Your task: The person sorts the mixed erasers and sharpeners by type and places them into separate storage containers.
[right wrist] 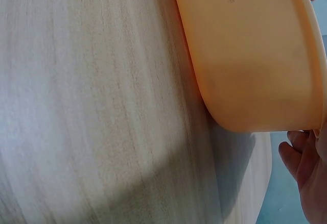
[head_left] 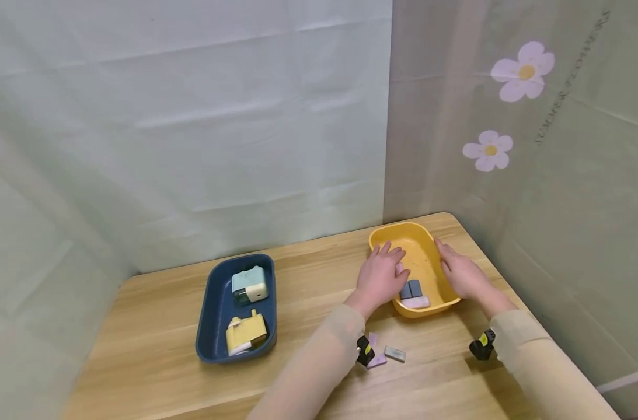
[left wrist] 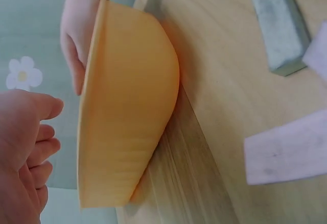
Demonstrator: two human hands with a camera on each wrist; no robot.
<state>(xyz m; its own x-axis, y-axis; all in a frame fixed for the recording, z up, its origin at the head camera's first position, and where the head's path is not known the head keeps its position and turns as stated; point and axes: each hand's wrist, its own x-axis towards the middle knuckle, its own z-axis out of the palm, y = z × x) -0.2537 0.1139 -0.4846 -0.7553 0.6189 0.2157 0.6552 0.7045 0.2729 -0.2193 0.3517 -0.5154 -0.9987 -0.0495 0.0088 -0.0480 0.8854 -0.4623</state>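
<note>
We see a yellow oval plastic tub [head_left: 429,239] standing near the far right corner of the light wooden worktop [head_left: 308,274]. Both hands are at this tub, one on each long side. Our left hand [head_left: 380,275] lies over the left rim with the fingers stretched and loose, the fingertips reaching a little into the tub. Our right hand [head_left: 462,273] lies along the right rim, fingers also straight and resting on the edge. Neither hand curls around anything; they only touch the tub. In the left wrist view the tub wall [left wrist: 127,106] is between the two hands, and the left hand's fingers [left wrist: 38,142] look relaxed beside it.

Inside the tub, at its near end, lie two small grey blocks [head_left: 410,289] and a pale lilac block [head_left: 416,302].

On the worktop just in front of the tub, near the left wrist, lie a small grey rectangular eraser [head_left: 394,353] and a lilac flat piece [head_left: 375,357].

Well apart to the left stands a dark blue oval plastic tub [head_left: 213,315], holding a light blue boxy sharpener [head_left: 249,285] and a yellow boxy sharpener [head_left: 245,332].
</note>
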